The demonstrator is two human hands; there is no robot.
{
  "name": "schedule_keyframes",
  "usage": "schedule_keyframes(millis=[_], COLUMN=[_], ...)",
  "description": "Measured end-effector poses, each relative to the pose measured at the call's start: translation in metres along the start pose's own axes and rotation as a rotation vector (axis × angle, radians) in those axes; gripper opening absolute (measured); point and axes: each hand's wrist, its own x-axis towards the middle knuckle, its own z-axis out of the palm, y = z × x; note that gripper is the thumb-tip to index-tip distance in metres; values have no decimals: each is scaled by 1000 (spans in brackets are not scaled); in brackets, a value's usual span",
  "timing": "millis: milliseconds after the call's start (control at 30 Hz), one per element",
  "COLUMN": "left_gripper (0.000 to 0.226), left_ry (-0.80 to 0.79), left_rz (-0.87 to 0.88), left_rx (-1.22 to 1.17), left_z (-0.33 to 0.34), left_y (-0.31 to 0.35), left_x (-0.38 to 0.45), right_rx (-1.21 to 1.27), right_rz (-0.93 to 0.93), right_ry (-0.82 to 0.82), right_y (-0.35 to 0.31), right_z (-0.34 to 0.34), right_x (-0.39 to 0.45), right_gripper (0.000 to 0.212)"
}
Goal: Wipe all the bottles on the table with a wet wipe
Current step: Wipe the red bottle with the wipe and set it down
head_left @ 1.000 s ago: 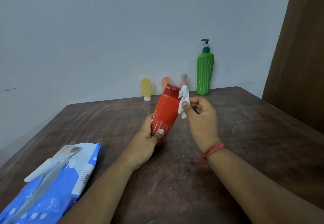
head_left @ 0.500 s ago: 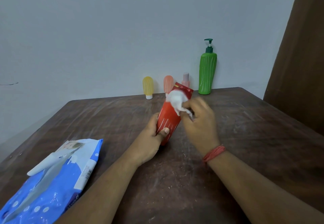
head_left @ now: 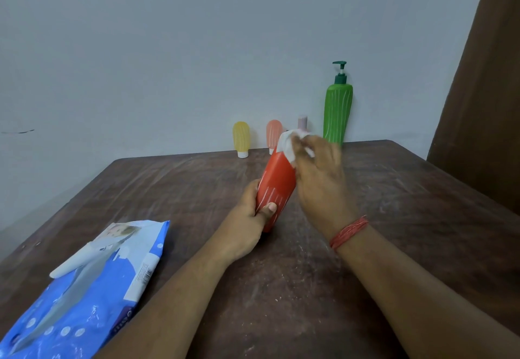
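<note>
My left hand (head_left: 247,222) grips the lower end of a red bottle (head_left: 277,185), which is held tilted above the dark wooden table (head_left: 422,204). My right hand (head_left: 319,173) holds a crumpled white wet wipe (head_left: 288,145) against the bottle's upper end, hiding its top. At the table's far edge, by the wall, stand a yellow bottle (head_left: 241,138), a peach bottle (head_left: 274,133), a small pink bottle (head_left: 302,123) partly hidden behind the wipe, and a tall green pump bottle (head_left: 338,111).
A blue pack of wet wipes (head_left: 84,294) lies at the near left of the table with its flap lifted. A grey wall rises behind the table. A brown panel (head_left: 484,91) stands at the far right.
My right hand has carried the wipe from the side of the red bottle up over its top end. My left hand keeps the same grip low on the bottle.
</note>
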Motion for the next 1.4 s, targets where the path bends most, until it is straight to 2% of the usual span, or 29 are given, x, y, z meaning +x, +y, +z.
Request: schedule_keyframes(millis=[67,100,200,300,433,533,567,633,667,767,867,900,967,1000,1067,1100,1200,1300,1400], left_gripper=[52,53,54,55,54,53,52,52,52,51,50,47,41,39,38,39,48,52,55], left_ry=[5,-2,-24,-16,-29,-4,-4,-7,1,15,-6,3,29,33,18,18,23,3,25], left_rz=[-3,-2,29,15,30,8,3,7,12,7,-17,-18,-26,-31,-45,-46,-55,-50,-60], left_rx=[-9,14,96,77,103,18,18,45,35,-69,-72,-128,-266,-309,-357,-393,-523,-524,-612], left_z=[0,1,3,2,4,2,2,3,2,2,1,1,-1,-2,-2,-1,-3,-1,-2], left_y=[1,2,6,6,7,5,4,3,3,0,-4,-6,-10,-12,-13,-13,-13,-12,-14], left_x=[0,-1,-2,-1,-1,0,1,1,1,1,3,4,5,6,6,6,6,5,6], right_rx=[-36,-73,-154,-149,-125,-107,-119,-102,-81,-41,62,66,69,89,149,171,159,240,249], right_rz=[-141,-147,47,-103,37,-191,-171,11,24,-212,32,10,-147,-145,-2,12,-102,39,-40], right_ry=[-21,-29,5,-35,33,-36,-46,4,8,-79,9,-11,-72,-56,9,9,-70,6,-114], right_y=[-4,-1,7,6,8,3,5,6,4,2,2,-2,-5,-2,-2,-4,-8,-3,-10], right_z=[1,0,-3,-3,-5,-3,-3,-3,-3,0,0,-1,0,0,-3,-4,-1,-1,10], right_x=[-5,-3,4,-3,1,-6,-6,-2,-2,-9,-7,-6,-9,-8,-6,-6,-8,-7,-13], right_gripper=[48,48,49,48,40,42,43,43,42,41,13,17,23,22,17,17,20,18,33])
